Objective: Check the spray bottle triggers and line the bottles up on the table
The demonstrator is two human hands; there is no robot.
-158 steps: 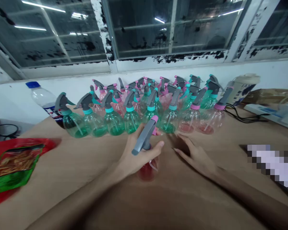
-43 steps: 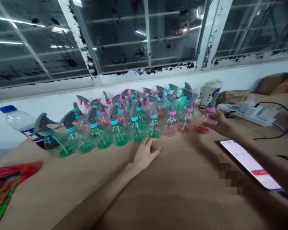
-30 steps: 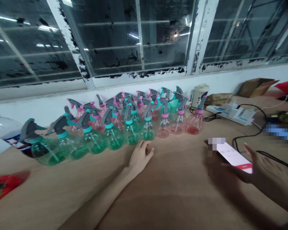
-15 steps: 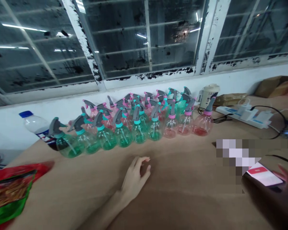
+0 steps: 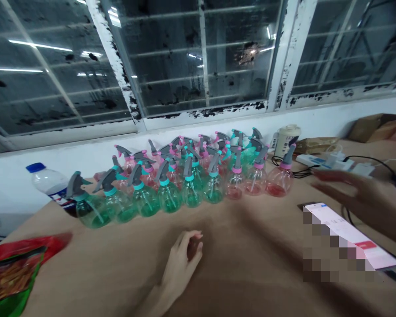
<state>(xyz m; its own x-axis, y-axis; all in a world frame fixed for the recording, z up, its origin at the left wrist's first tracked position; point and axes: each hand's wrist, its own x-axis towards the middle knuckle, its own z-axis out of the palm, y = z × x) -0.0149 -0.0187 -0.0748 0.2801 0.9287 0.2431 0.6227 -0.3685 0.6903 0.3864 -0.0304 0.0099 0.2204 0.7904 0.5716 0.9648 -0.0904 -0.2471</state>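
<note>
My left hand [image 5: 183, 259] rests on the table, fingers loosely curled and thumb apart, holding nothing. Beyond it stand rows of clear spray bottles with grey trigger heads. Green liquid shows in the front bottles on the left, such as this green spray bottle [image 5: 169, 198]; the front ones on the right, like this pink spray bottle [image 5: 279, 185], contain reddish liquid. Somewhat blurred, my right hand [image 5: 369, 198] hovers above a lit phone [image 5: 336, 226], its fingers stretched leftward and nothing visible in them. Part of the phone is masked by pixel blocks.
On the left are a dark-drink bottle with a blue cap [image 5: 49, 178] and a red-green snack bag [image 5: 16, 273]. A paper cup [image 5: 285, 136], a power strip [image 5: 312, 162] with cables and a cardboard box [image 5: 372, 127] stand back right, below the windows.
My right hand has risen from the phone's lower right and now reaches across above it. My left hand appears slightly lower in view, as the whole scene has shifted down a little.
</note>
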